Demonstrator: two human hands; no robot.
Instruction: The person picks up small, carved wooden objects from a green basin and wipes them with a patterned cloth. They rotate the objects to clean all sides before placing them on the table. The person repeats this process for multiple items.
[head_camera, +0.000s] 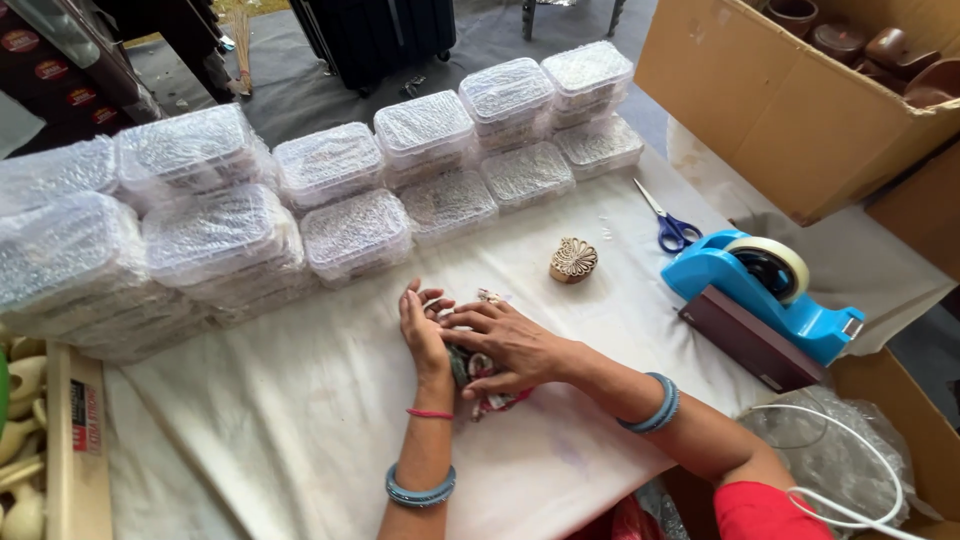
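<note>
My left hand (423, 330) and my right hand (505, 345) press together on a small bundle of patterned cloth (492, 398) that lies on the white table cover (300, 420). The cloth is red, white and dark, and my hands hide most of it. What is inside the bundle cannot be seen. A carved round wooden block (573, 260) sits on the cover just beyond my right hand, apart from it. Blue bangles ring both wrists.
Stacks of bubble-wrapped packs (330, 190) line the far side of the table. Blue-handled scissors (668, 222) and a blue tape dispenser (770, 285) lie to the right. An open cardboard box (790, 110) with brown wooden pieces stands at the back right. A box of pale carved objects (25, 440) is at left.
</note>
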